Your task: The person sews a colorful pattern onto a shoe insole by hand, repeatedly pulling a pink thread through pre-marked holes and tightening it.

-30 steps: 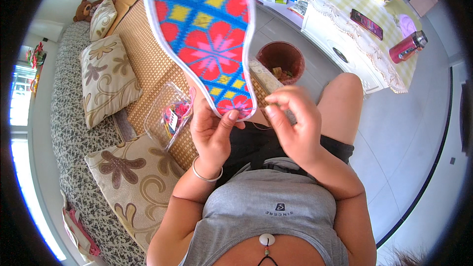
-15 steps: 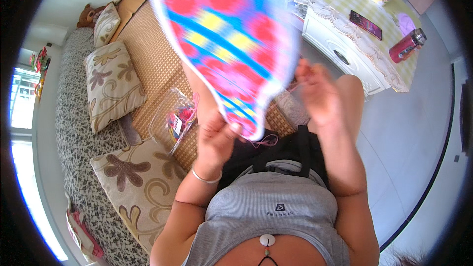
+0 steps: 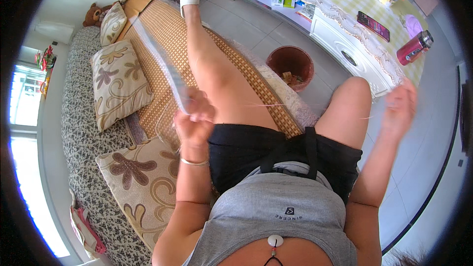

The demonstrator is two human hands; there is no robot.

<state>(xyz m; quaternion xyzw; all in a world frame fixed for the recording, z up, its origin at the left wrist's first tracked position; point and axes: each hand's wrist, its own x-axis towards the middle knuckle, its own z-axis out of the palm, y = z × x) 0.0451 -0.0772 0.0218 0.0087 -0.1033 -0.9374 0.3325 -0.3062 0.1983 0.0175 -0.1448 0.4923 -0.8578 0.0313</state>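
Note:
My left hand (image 3: 193,120) is closed round the narrow end of a stitched insole (image 3: 162,61), which I see nearly edge-on. Its patterned face is turned out of sight and it is slightly blurred. Out to the right, my raised right hand (image 3: 400,108) is blurred, its fingers drawn together. A thin pink thread (image 3: 266,104) runs between the two hands across my lap, faint in places. Whether a needle sits in the right fingers is too blurred to make out. Behind the left hand, a clear plastic box (image 3: 166,124) is mostly hidden.
A brown waste bin (image 3: 290,64) stands on the tiled floor beyond my knees. Flowered cushions (image 3: 120,83) lie on the woven seat mat (image 3: 162,34). On the cloth-covered table (image 3: 340,7) are a phone (image 3: 373,26) and a red flask (image 3: 415,48).
The insole has swung from showing its bright patterned face to edge-on, moving left and away from view. My right hand has pulled outward to the right, drawing the pink thread out.

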